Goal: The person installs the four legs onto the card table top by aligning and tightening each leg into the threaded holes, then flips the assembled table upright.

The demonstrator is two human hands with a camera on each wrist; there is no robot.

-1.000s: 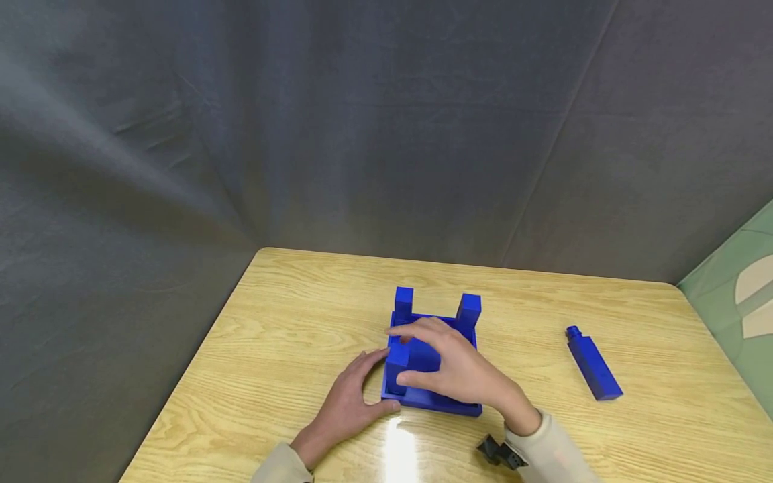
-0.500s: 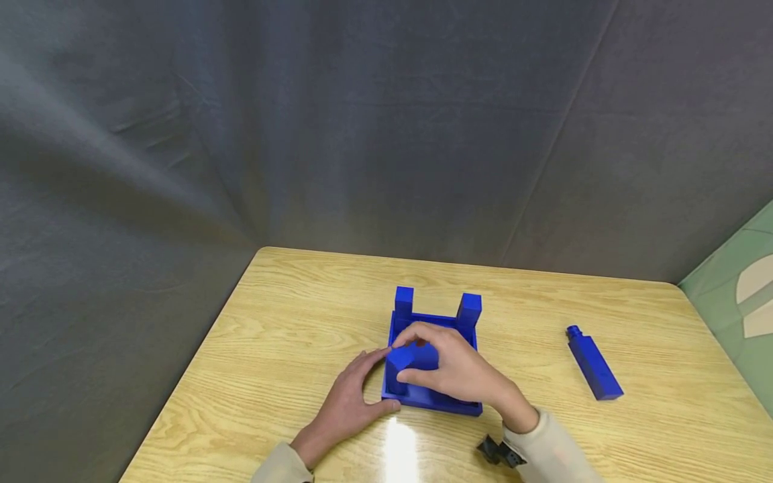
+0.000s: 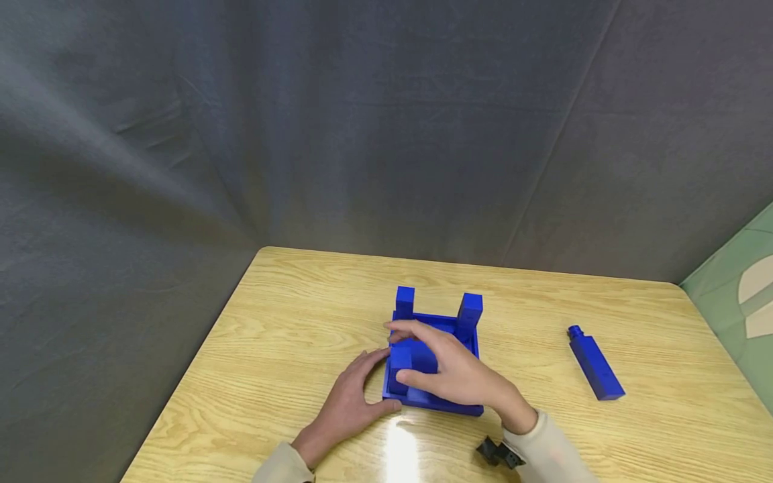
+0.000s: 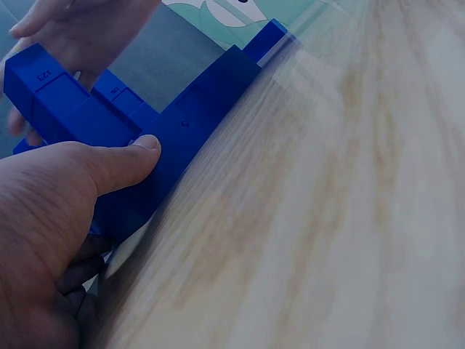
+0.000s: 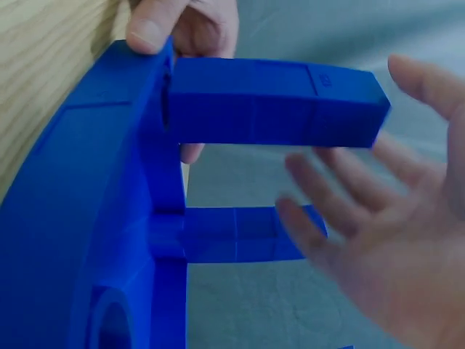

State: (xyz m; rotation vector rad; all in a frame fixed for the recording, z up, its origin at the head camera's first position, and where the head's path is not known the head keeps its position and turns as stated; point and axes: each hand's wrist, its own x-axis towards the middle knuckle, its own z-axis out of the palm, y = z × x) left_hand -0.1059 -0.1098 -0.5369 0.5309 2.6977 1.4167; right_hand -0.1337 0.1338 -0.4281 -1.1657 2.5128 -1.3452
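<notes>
A shallow blue square frame [image 3: 447, 404] with raised edges lies on the table, with blue square legs upright at three corners. My left hand [image 3: 347, 409] holds its near-left corner, thumb [image 4: 149, 145] on the front wall and fingers along the left side. Around the top of the near-left leg [image 3: 401, 359], my right hand [image 3: 453, 365] is spread. In the right wrist view a gap shows between the thumb and that leg [image 5: 276, 102], which bears small stamped figures; the other fingers are loosely spread behind it. The two far legs are a left one [image 3: 404, 302] and a right one [image 3: 470, 312].
A loose blue leg [image 3: 594, 367] with a threaded end lies on the wooden table [image 3: 290, 302] to the right. A black device [image 3: 500, 452] sits by my right wrist. Dark cloth [image 3: 386, 134] hangs behind the table's far edge.
Half a second ago my right fingers pinched the near-left leg's top, which stood turned askew. Now they have spread apart, and the leg sits square with the frame. My left hand stays put.
</notes>
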